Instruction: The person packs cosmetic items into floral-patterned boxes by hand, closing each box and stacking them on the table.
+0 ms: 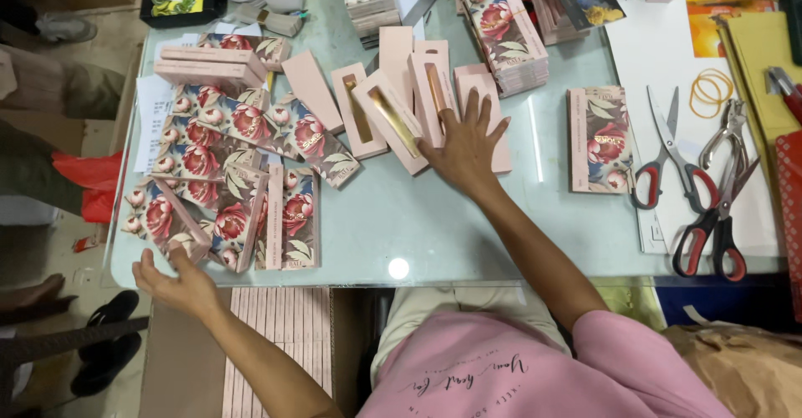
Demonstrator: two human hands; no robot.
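Observation:
My right hand (464, 142) lies flat, fingers spread, on a row of pink flat boxes (393, 117) with gold window slots in the middle of the glass table (434, 226). My left hand (171, 278) is at the table's near left edge, fingers apart, touching the nearest of several floral printed boxes (225, 167) spread over the left side. It grips nothing.
A single floral box (598, 138) lies right of my right hand. Three scissors (697, 184) and rubber bands (710, 91) sit on white paper at the right. Stacks of floral boxes (505, 34) stand at the back. Pink card strips (280, 334) lie below the table edge.

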